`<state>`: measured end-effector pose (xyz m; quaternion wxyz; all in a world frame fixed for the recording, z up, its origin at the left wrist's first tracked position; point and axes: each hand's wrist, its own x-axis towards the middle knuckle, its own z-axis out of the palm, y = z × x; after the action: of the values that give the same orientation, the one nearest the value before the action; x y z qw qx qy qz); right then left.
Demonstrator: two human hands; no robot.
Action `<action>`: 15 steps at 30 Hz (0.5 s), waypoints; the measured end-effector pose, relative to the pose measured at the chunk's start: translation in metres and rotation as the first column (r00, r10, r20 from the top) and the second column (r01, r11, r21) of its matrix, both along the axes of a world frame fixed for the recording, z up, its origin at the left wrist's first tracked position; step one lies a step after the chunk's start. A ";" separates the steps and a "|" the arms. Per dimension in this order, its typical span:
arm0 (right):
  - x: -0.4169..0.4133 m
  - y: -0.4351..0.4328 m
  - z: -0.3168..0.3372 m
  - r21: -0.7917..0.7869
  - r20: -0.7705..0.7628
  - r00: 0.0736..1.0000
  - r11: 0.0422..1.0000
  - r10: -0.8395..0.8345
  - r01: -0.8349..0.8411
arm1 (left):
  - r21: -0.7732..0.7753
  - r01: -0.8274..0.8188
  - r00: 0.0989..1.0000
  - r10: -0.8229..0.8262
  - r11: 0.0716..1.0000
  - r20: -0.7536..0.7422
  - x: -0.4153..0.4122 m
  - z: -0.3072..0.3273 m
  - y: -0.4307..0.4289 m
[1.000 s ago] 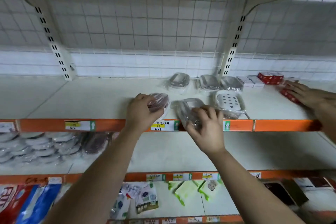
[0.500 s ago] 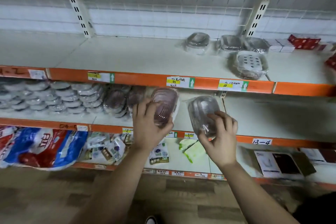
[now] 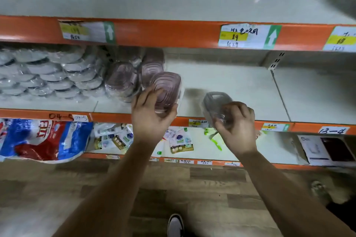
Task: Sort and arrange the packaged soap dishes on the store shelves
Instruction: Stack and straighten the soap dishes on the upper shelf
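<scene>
Above the wooden floor [image 3: 57, 188] and a shoe [image 3: 175, 225], both hands are raised to the middle shelf [image 3: 240, 86]. The left hand [image 3: 150, 121] grips a wrapped pink soap dish [image 3: 169, 90], just beside the stacked pink dishes [image 3: 120, 79]. The right hand [image 3: 238, 131] curls round a wrapped grey soap dish [image 3: 215, 104] at the shelf's front edge. Further left lie rows of pale wrapped dishes [image 3: 44, 75]. Above, price labels [image 3: 248, 35] line the orange rail.

I log the middle shelf [image 3: 231, 86]: grey wrapped dishes [image 3: 48, 75] well left of my left hand [image 3: 150, 119], pink stack [image 3: 121, 79] beside it.
</scene>
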<state>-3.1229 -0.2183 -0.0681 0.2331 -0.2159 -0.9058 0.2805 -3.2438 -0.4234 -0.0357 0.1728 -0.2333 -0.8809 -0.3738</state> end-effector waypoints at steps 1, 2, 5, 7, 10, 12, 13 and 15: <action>-0.010 0.000 -0.009 -0.005 0.015 1.000 1.000 0.004 -0.004 | -0.002 -0.001 1.000 0.001 1.000 -0.004 -0.009 -0.005 0.000; -0.020 0.001 -0.018 -0.005 0.027 1.000 1.000 0.006 -0.006 | -0.006 -0.001 1.000 0.001 1.000 -0.006 -0.017 -0.011 0.001; -0.050 0.005 -0.043 0.036 0.036 0.999 0.999 0.010 -0.012 | -0.019 -0.003 0.999 0.002 1.000 -0.051 -0.041 -0.026 0.003; -0.067 0.007 -0.058 0.055 0.037 0.999 0.998 0.003 -0.005 | -0.022 0.005 0.993 -0.008 1.000 -0.114 -0.058 -0.030 0.007; -0.086 0.006 -0.073 0.074 0.020 0.999 0.997 -0.025 0.023 | -0.023 0.021 0.975 -0.026 1.000 -0.219 -0.086 -0.026 0.015; -0.095 0.004 -0.079 0.080 0.000 0.999 0.996 -0.037 0.037 | -0.018 0.026 0.970 -0.030 0.999 -0.241 -0.109 -0.021 0.022; -0.098 0.003 -0.081 0.078 -0.012 0.999 0.996 -0.039 0.040 | -0.021 0.021 0.976 -0.025 1.000 -0.216 -0.120 -0.018 0.026; -0.103 0.001 -0.085 0.066 -0.038 0.999 0.997 -0.039 0.042 | -0.023 -0.037 0.987 0.033 0.999 -0.158 -0.143 -0.014 0.035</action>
<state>-3.2258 -0.2169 -0.1528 0.2622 -0.2212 -0.9057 0.2491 -3.3866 -0.3888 -0.0497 0.2455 -0.2490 -0.8731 -0.3398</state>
